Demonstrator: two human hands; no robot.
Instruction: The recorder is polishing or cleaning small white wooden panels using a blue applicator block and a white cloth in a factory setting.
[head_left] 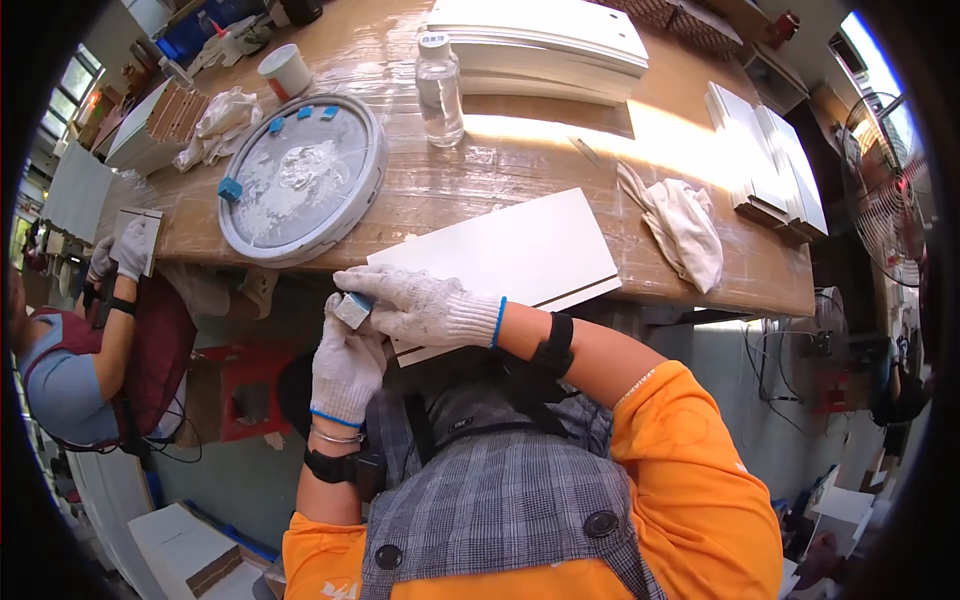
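Both my hands wear white knit gloves with blue cuffs and meet at the near edge of the table. Between them is a small blue block (352, 310) with a whitish-grey face. The fingers of my left hand (347, 365) close on it from below. My right hand (425, 305) reaches across from the right, its fingers bent over the block's top and side. Under and beside my right hand lies a white panel (515, 250) with a dark groove along its near edge. It overhangs the table edge, and my right hand covers part of its left end.
A round grey lid (345, 215) carries white paste and several blue pieces. Nearby stand a clear bottle (439, 95), a white tub (285, 72) and stacked white panels (540, 50). A cloth (680, 225) lies right, before more panels (765, 160). A co-worker (95, 350) sits left.
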